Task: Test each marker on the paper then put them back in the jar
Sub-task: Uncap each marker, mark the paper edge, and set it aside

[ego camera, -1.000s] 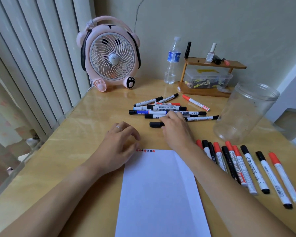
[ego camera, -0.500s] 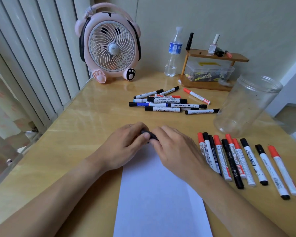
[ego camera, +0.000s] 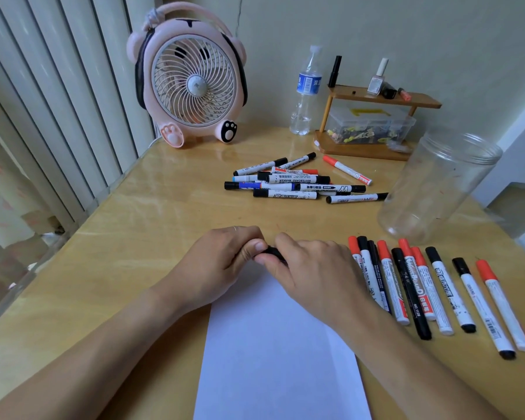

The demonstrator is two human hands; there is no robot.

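Now the step in hand looks like uncapping: both hands meet at the top edge of the paper point(ego camera: 281, 353) and hold 1 black marker point(ego camera: 272, 252) between them. The left hand point(ego camera: 222, 262) has its fingers curled around one end, and the right hand point(ego camera: 312, 268) pinches the other end; most of the marker is hidden, so I cannot tell if the cap is already loose. The next move, I think, calls for pulling the 2 ends apart along the marker's axis, then bringing the tip down on the paper. Well behind, the untested pile point(ego camera: 297, 183) lies on the table point(ego camera: 134, 213); on the right, the row of markers point(ego camera: 431, 286) lies just beside the right wrist, and the clear jar point(ego camera: 437, 186) stands behind the row, with no marker visible inside. Readable writing: "WHITEBOARD MARKER" on 1 marker in the pile, "WHITEBOARD" on a red-capped one in the row, and "NO.1128", perhaps, on the long black one.
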